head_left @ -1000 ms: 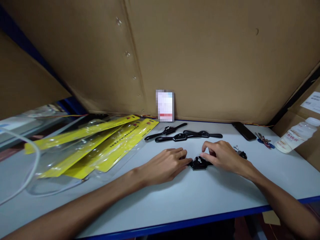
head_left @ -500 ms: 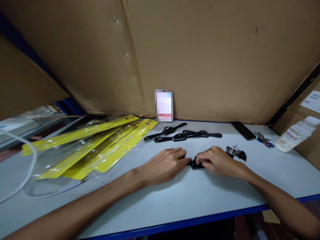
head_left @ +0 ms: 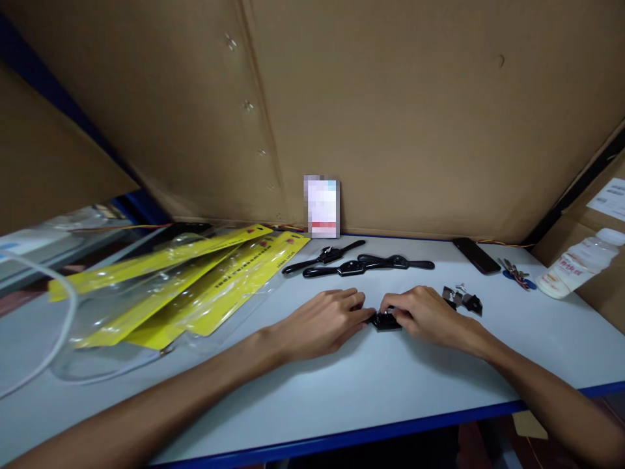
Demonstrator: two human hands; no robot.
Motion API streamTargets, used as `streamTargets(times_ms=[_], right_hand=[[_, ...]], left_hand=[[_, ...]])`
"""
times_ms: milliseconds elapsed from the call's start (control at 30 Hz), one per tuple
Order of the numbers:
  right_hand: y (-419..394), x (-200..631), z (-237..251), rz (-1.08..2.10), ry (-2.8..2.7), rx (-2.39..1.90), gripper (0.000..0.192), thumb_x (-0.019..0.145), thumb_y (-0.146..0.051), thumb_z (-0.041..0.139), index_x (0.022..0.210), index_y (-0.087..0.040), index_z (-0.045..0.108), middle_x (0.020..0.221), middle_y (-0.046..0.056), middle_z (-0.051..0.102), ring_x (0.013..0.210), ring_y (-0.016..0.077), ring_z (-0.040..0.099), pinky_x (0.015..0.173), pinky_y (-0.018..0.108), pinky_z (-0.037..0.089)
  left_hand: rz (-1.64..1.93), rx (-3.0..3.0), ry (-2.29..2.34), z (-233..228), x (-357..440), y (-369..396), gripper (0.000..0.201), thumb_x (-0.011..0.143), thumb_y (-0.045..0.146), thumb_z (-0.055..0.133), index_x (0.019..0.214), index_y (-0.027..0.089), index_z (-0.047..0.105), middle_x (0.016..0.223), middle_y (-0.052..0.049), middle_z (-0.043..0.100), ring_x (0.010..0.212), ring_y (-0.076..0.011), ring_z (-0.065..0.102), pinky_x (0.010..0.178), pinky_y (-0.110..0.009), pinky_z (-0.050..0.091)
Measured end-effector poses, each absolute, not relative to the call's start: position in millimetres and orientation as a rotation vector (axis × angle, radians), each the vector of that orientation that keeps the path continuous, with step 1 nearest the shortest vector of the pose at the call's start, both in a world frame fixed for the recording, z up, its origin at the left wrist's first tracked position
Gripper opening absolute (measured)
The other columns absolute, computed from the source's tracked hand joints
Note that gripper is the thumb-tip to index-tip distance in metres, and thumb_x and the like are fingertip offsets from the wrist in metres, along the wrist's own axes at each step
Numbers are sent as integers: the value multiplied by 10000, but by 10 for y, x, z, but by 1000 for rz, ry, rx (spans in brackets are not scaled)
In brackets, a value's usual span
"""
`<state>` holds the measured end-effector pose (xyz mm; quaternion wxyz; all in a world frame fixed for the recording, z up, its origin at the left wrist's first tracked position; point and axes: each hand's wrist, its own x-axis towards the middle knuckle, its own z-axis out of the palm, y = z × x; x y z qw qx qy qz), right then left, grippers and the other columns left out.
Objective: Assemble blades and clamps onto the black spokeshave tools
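A black spokeshave (head_left: 388, 322) lies on the table in front of me, its middle part showing between my hands. My left hand (head_left: 336, 319) is closed round its left handle, which the fingers mostly hide. Above the body, my right hand (head_left: 420, 312) pinches a small silvery piece that looks like a screw; the fingertips partly cover it. Just right of that hand are several loose dark metal plates (head_left: 472, 303) and a silvery screw (head_left: 460, 288). Farther back lie several other black spokeshaves (head_left: 351, 268).
Yellow cards in clear plastic packs (head_left: 234, 280) spread over the left side, near a white cable (head_left: 73, 306). A black phone (head_left: 476, 255), keys (head_left: 516, 273) and a tilted bottle (head_left: 576, 267) are at the right. Cardboard (head_left: 390, 117) walls the back, with a blurred card (head_left: 323, 207) against it.
The fingers of my right hand have shifted slightly over the spokeshave, and more of its body and the silvery piece shows. My left hand stays in place.
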<state>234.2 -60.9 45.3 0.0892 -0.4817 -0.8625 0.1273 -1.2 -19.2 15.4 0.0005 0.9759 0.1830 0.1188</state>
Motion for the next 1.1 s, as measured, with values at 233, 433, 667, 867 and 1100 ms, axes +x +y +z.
streamTargets(times_ms=[233,433,667,867,1100], right_hand=[[-608,2363,489,466,-2536,-1391,339,792,-40,500,935,-251,723,658,-36,623,579,118,462,593,267,292],[-611,2376,613,316,-2384,-1649,135,937,-317,588,957,-220,679,602,-35,573,566,131,445,577,285,252],[-619,2341,467,311,-2586,-1488,312,871,-82,516,1034,-259,715,662,-16,624,584,136,477,575,279,242],[-602,2361,471,385,-2557,-1423,387,820,-21,495,993,-257,748,743,-9,681,646,130,537,609,263,286],[-619,2357,576,158,-2385,-1709,271,980,-444,572,909,-209,687,627,-9,605,567,132,477,575,277,249]], left_hand=[[348,3075,590,141,-11,-181,252,1035,212,459,1169,176,668,917,-70,614,804,-210,600,660,-341,468],[350,3082,586,143,-13,-183,265,1039,214,455,1202,174,660,917,-67,616,790,-207,600,665,-338,478],[340,3084,593,154,-14,-191,213,1021,201,496,1143,178,669,912,-65,616,807,-211,604,667,-326,478],[327,3086,594,160,-14,-188,226,1026,203,485,1154,181,670,909,-63,614,807,-216,608,665,-338,484],[342,3092,593,138,-20,-185,261,1031,213,474,1202,184,669,919,-65,616,798,-211,607,662,-340,485]])
